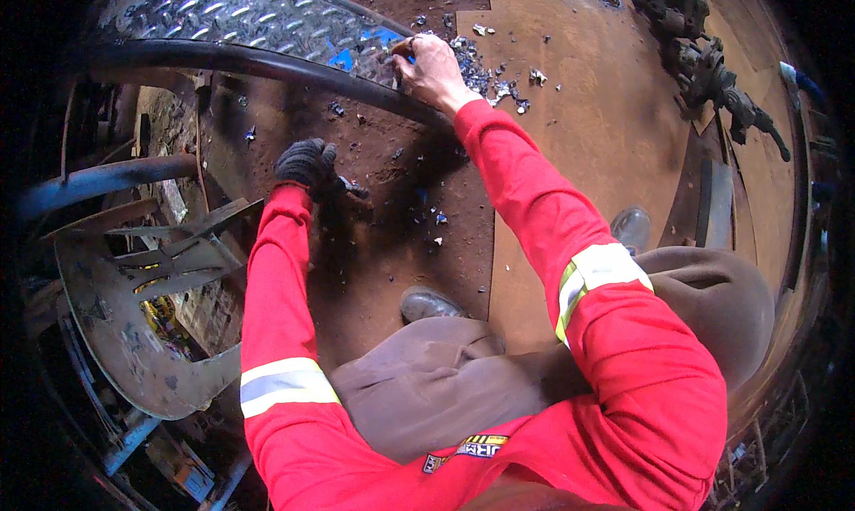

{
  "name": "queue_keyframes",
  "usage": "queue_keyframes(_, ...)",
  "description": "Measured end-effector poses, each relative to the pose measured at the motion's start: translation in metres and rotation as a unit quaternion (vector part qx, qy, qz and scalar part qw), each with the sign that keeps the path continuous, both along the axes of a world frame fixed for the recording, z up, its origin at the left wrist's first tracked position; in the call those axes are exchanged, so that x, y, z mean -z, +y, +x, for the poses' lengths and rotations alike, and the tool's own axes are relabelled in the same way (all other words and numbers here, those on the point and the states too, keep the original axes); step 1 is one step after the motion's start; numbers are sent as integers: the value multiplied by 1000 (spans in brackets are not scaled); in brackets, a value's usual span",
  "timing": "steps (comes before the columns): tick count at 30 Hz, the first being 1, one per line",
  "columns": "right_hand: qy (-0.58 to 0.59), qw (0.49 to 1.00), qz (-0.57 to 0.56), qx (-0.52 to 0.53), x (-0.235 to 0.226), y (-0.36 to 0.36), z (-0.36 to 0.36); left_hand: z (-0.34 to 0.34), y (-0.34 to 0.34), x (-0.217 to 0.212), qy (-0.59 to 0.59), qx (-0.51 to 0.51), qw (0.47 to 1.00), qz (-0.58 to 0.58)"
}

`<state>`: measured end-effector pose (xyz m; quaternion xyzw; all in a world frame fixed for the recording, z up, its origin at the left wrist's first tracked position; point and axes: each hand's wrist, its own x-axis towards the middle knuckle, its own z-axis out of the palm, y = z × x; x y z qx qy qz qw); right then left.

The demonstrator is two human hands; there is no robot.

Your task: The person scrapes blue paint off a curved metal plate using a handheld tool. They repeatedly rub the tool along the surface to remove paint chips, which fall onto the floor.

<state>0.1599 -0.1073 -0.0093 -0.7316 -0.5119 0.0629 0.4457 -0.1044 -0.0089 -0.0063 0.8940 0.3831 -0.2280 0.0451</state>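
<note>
A diamond-pattern metal plate point(258, 21), framed by a dark tube point(223, 58), spans the upper left. Blue film point(342, 60) clings to it in patches near its right end. At that end my bare right hand point(435, 73) rests with its fingers curled and pinched over a bit of blue film. Lower and to the left, my left hand point(305, 162) wears a dark knitted glove and is closed. A short, thin piece with a dark end point(356, 190) sticks out beside it; its kind is unclear.
Crumpled silvery and blue scraps point(485, 79) litter the ground right of the plate. A brown sheet point(570, 155) covers the floor there, with greasy mechanical parts point(708, 74) at the upper right. Left of me stand a cut metal piece point(134, 333) and a blue tube point(107, 186).
</note>
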Motion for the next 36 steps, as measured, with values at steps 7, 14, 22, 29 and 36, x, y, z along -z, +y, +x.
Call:
queue_keyframes(7, -79, 997, -22, -5, -14, 0, -8, 3, -3, -8, 13, -13, 1000, -11)
queue_keyframes(14, 96, 990, -51, -93, -15, -1, -8, -3, -1, 2, -38, 0, 999, 1)
queue_keyframes(22, 250, 966, -59, -13, -12, -24, 2, -1, 1, -1, 4, -12, 1000, -14)
queue_keyframes(29, 98, 995, 32, 8, -1, -9, -11, -4, 0, 1, -16, 3, 1000, -14)
queue_keyframes(36, -85, 996, 14, -7, -14, -3, -10, -2, -5, -6, 6, -15, 1000, 0)
